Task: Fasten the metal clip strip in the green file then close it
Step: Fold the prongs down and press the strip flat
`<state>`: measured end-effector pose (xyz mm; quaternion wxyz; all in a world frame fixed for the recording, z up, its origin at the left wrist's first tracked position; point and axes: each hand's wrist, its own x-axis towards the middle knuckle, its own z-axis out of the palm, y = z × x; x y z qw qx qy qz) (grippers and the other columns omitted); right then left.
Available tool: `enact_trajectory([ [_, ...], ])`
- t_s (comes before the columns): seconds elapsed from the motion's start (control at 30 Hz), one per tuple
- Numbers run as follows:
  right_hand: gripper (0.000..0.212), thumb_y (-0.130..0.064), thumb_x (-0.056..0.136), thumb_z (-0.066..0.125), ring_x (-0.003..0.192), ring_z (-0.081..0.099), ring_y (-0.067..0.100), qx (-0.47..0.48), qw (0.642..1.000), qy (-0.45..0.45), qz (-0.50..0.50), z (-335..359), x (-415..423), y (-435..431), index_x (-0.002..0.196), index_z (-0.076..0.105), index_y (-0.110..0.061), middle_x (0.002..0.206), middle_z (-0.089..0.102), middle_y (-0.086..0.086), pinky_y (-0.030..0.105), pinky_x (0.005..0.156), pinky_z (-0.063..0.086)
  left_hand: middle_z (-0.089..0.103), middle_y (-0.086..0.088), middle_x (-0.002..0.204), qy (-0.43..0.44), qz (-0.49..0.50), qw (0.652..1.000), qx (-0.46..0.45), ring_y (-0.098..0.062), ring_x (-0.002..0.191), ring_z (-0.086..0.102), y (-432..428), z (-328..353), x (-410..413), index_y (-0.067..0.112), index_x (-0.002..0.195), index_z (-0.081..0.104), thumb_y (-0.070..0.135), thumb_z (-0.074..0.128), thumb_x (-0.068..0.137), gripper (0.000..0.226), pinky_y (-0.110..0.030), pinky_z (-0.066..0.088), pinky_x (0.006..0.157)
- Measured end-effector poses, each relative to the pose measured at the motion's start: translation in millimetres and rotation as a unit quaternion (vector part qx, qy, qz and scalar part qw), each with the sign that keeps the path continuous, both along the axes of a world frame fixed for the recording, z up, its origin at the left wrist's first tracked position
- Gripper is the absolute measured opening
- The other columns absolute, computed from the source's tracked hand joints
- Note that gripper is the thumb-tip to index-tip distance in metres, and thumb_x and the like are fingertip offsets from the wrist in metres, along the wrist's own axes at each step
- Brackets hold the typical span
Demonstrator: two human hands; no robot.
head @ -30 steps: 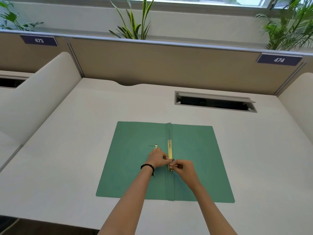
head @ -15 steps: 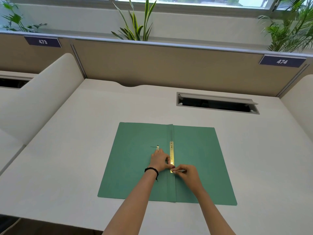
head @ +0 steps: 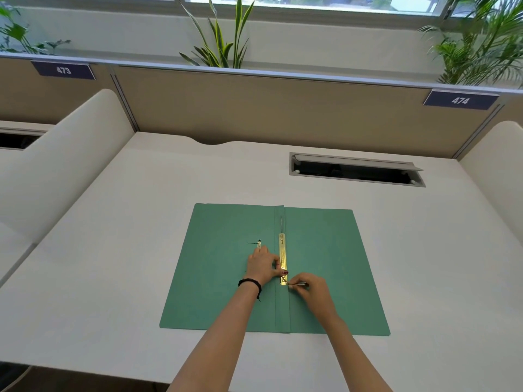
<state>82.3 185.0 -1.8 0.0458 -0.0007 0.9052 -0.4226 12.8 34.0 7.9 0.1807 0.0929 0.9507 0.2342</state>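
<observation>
The green file [head: 220,278] lies open and flat on the white desk. A gold metal clip strip [head: 282,258] runs along its centre fold. My left hand [head: 263,264] rests on the left leaf, with its thumb pressing the strip near its lower end. My right hand [head: 310,290] pinches a thin silver prong [head: 297,284] that sticks out sideways at the strip's near end. A second thin prong [head: 281,224] lies flat along the fold above the strip. A small metal piece [head: 259,244] lies on the left leaf by my left fingertips.
The white desk [head: 113,250] has curved side dividers [head: 56,165] left and right. An open cable slot [head: 356,171] sits at the back right. A tan partition with tags 473 and 474 stands behind, with plants above.
My right hand has shifted slightly right and down, drawing the near prong out sideways from the strip. The left hand stays pressed on the strip.
</observation>
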Motion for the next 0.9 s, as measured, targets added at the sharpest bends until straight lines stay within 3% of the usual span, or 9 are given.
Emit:
enact_trajectory([
  [0.17,0.006,-0.01,0.078,0.066,0.071,0.06,0.004,0.046,0.999,0.026,-0.005,4,1,-3,0.077,0.072,-0.009,0.08,0.073,0.004,0.016,0.064,0.041,0.038,0.001,0.093,0.003,-0.002,1.0,-0.001,-0.025,0.106,0.045,1,0,0,0.015,0.089,0.066,0.044,0.067,0.077,0.032,-0.033,0.035,0.086],
  [0.23,0.008,-0.013,0.08,0.064,0.077,0.063,0.014,0.071,0.997,0.031,-0.006,5,1,-3,0.079,0.071,-0.01,0.083,0.073,0.003,0.024,0.067,0.044,0.038,0.001,0.093,0.004,-0.001,1.0,-0.002,-0.024,0.106,0.045,1,0,1,0.015,0.089,0.065,0.044,0.067,0.077,0.031,-0.033,0.035,0.086],
  [0.43,0.009,-0.018,0.082,0.062,0.078,0.065,0.02,0.147,0.988,0.05,0.01,2,-2,2,0.081,0.07,-0.013,0.083,0.074,0.001,0.033,0.067,0.048,0.038,0.001,0.093,0.013,0.004,1.0,0.001,-0.024,0.105,0.045,1,-3,2,0.015,0.089,0.066,0.045,0.067,0.077,0.032,-0.033,0.036,0.086],
  [0.6,0.008,-0.013,0.081,0.062,0.076,0.064,0.022,0.159,0.985,0.067,0.021,1,0,2,0.077,0.07,-0.011,0.081,0.073,0.003,0.032,0.067,0.047,0.039,0.002,0.093,0.021,0.01,1.0,0.007,-0.023,0.104,0.046,1,-3,2,0.015,0.089,0.066,0.046,0.067,0.077,0.034,-0.031,0.034,0.083],
  [0.77,0.013,-0.019,0.081,0.062,0.074,0.052,0.017,0.167,0.981,0.067,0.078,-1,6,-9,0.075,0.063,-0.008,0.078,0.065,0.004,0.021,0.063,0.034,0.039,0.002,0.092,0.021,0.014,1.0,0.014,-0.02,0.097,0.042,1,-5,2,0.015,0.087,0.066,0.045,0.067,0.077,0.032,-0.032,0.036,0.086],
  [0.9,0.013,-0.019,0.083,0.057,0.071,0.043,0.013,0.198,0.969,0.054,0.135,1,8,-15,0.076,0.057,-0.009,0.079,0.062,0.006,0.026,0.063,0.038,0.039,0.001,0.092,0.019,0.014,1.0,0.017,-0.015,0.09,0.034,0,-7,1,0.015,0.088,0.066,0.045,0.067,0.077,0.032,-0.031,0.035,0.084],
])
